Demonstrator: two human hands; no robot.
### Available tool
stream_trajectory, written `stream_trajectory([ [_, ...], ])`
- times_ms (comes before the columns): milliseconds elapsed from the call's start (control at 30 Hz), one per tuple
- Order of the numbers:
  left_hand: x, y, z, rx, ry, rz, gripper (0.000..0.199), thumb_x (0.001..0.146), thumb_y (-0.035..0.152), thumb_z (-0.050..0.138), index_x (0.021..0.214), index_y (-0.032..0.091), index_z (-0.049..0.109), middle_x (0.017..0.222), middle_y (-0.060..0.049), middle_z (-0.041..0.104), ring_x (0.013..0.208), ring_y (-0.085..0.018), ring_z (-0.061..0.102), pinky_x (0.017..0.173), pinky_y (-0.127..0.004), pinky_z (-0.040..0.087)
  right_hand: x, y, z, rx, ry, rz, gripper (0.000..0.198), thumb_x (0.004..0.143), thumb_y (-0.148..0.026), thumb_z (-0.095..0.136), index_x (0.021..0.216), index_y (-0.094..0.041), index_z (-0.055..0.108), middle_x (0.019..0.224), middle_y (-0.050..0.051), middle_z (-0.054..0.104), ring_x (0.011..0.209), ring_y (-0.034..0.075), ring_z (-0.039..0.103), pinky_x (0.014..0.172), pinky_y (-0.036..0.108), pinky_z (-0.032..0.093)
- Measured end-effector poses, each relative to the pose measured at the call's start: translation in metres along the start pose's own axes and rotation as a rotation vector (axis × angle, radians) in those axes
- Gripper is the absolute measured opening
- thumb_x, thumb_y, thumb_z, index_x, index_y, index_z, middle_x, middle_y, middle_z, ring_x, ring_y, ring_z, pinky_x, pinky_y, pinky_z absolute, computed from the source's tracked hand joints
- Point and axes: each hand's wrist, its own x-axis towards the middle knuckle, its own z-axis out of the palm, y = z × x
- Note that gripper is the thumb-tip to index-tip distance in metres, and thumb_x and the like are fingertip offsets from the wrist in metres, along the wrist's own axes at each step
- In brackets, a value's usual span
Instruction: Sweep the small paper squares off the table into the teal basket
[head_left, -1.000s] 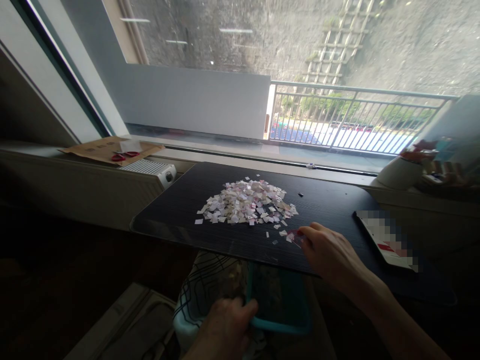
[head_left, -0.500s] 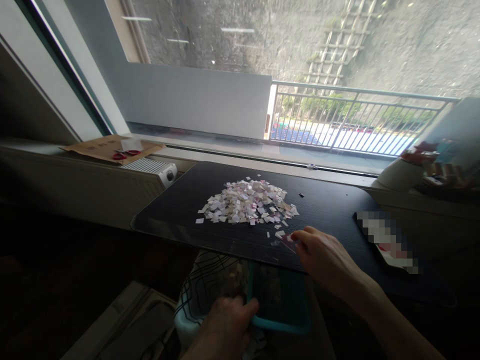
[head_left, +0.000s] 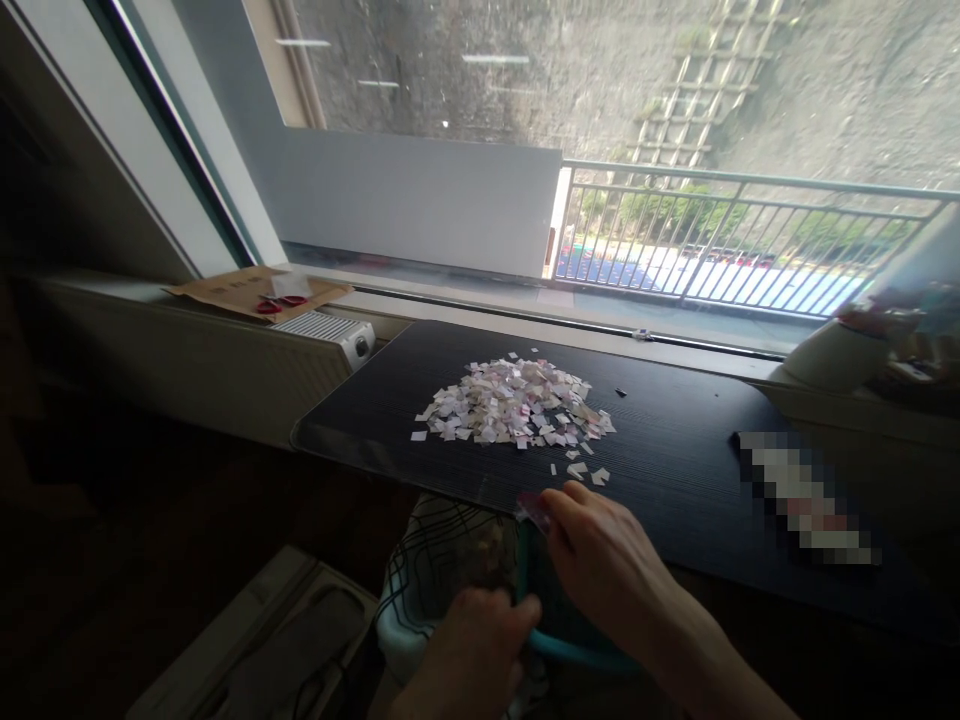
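My right hand [head_left: 600, 540] is closed in a pinch on a small, thin, pinkish see-through plastic piece [head_left: 534, 510] at the table's front edge, above the teal container. Below the edge, my left hand [head_left: 472, 640] is closed on the rim of the teal plastic container [head_left: 585, 652]; dim light and my right arm hide most of its inside. On the dark table [head_left: 675, 440] lies a pile of small cut paper pieces [head_left: 510, 400], mostly white and cream. A few loose paper pieces [head_left: 577, 470] lie between the pile and my right hand.
A pixelated flat object [head_left: 810, 500] lies on the table's right side. Red-handled scissors [head_left: 281, 302] rest on a brown envelope [head_left: 225, 290] by the radiator [head_left: 330, 335]. Left of the container is a checked cloth [head_left: 420, 560]. A window and railing [head_left: 750, 190] are beyond.
My right hand has moved left and nearer the front edge with the plastic piece, uncovering a loose paper piece. My left hand still grips the container. The whole view has shifted slightly.
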Motion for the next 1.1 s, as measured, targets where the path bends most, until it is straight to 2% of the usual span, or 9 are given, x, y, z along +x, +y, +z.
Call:
stream_trajectory([
  [233, -0.003, 0.000, -0.003, -0.021, 0.008, 0.001, 0.033, 0.069, 0.008, 0.053, 0.098, 0.022, 0.055, 0.087, -0.005, 0.062, 0.083, -0.026, 0.060, 0.073, -0.034, 0.045, -0.001, -0.005, 0.002, 0.021, 0.007, 0.059, 0.019, 0.086, -0.014, 0.041, 0.084, -0.019, 0.059, 0.082, 0.003, 0.060, 0.072, 0.014, 0.056, 0.064, 0.025, 0.033],
  [367, -0.003, -0.002, -0.001, -0.022, 0.020, -0.010, 0.037, 0.067, 0.007, 0.051, 0.100, 0.023, 0.055, 0.085, -0.005, 0.062, 0.082, -0.025, 0.059, 0.073, -0.034, 0.045, -0.004, -0.003, 0.000, 0.096, -0.067, -0.053, 0.022, 0.086, -0.013, 0.041, 0.084, -0.021, 0.061, 0.080, 0.001, 0.058, 0.070, 0.012, 0.054, 0.063, 0.023, 0.035],
  [433, -0.004, -0.005, 0.001, -0.029, 0.021, -0.019, 0.040, 0.066, 0.005, 0.050, 0.101, 0.023, 0.055, 0.087, -0.004, 0.062, 0.083, -0.026, 0.059, 0.073, -0.035, 0.045, -0.002, 0.009, -0.006, 0.050, -0.009, -0.043, 0.026, 0.088, -0.014, 0.040, 0.097, -0.024, 0.063, 0.084, 0.001, 0.059, 0.075, 0.014, 0.055, 0.065, 0.024, 0.035],
  [500, -0.006, -0.008, 0.001, -0.042, 0.015, -0.030, 0.039, 0.066, 0.006, 0.051, 0.101, 0.023, 0.055, 0.090, -0.005, 0.062, 0.084, -0.026, 0.060, 0.074, -0.035, 0.045, 0.001, 0.030, -0.015, -0.072, 0.090, 0.053, 0.031, 0.090, -0.018, 0.039, 0.110, -0.025, 0.061, 0.090, 0.003, 0.060, 0.083, 0.017, 0.055, 0.066, 0.026, 0.036],
  [567, -0.006, -0.012, -0.001, -0.055, 0.007, -0.035, 0.034, 0.069, 0.009, 0.052, 0.099, 0.023, 0.055, 0.091, -0.005, 0.062, 0.085, -0.027, 0.060, 0.074, -0.035, 0.045, 0.001, 0.052, -0.021, -0.173, 0.125, 0.150, 0.032, 0.091, -0.020, 0.036, 0.112, -0.022, 0.061, 0.092, 0.006, 0.059, 0.087, 0.019, 0.055, 0.063, 0.026, 0.036],
  [633, -0.006, -0.015, -0.003, -0.062, -0.008, -0.039, 0.029, 0.072, 0.011, 0.052, 0.098, 0.024, 0.054, 0.091, -0.004, 0.062, 0.084, -0.026, 0.060, 0.073, -0.034, 0.045, -0.001, 0.066, -0.023, -0.190, 0.081, 0.124, 0.033, 0.092, -0.020, 0.035, 0.111, -0.022, 0.062, 0.090, 0.005, 0.059, 0.083, 0.018, 0.055, 0.062, 0.026, 0.036],
  [733, -0.004, -0.015, -0.006, -0.064, -0.048, -0.046, 0.027, 0.074, 0.012, 0.052, 0.098, 0.024, 0.053, 0.092, -0.004, 0.062, 0.085, -0.025, 0.059, 0.074, -0.032, 0.044, 0.000, 0.073, -0.021, -0.169, 0.053, 0.042, 0.034, 0.093, -0.019, 0.034, 0.111, -0.027, 0.062, 0.089, 0.003, 0.059, 0.081, 0.016, 0.054, 0.064, 0.024, 0.037],
  [900, -0.002, -0.015, -0.006, -0.041, -0.095, -0.048, 0.036, 0.073, 0.010, 0.052, 0.105, 0.025, 0.052, 0.096, -0.005, 0.062, 0.090, -0.026, 0.059, 0.075, -0.033, 0.043, 0.013, 0.077, -0.020, -0.244, 0.107, 0.125, 0.033, 0.093, -0.020, 0.036, 0.114, -0.024, 0.062, 0.093, 0.006, 0.059, 0.086, 0.018, 0.054, 0.063, 0.025, 0.036],
  [1100, -0.003, -0.017, -0.005, -0.046, -0.052, -0.051, 0.032, 0.072, 0.011, 0.052, 0.101, 0.025, 0.054, 0.093, -0.004, 0.062, 0.088, -0.026, 0.060, 0.073, -0.032, 0.043, 0.008, 0.075, -0.018, -0.125, 0.052, -0.019, 0.033, 0.093, -0.019, 0.037, 0.112, -0.026, 0.062, 0.092, 0.003, 0.059, 0.082, 0.015, 0.053, 0.064, 0.024, 0.036],
])
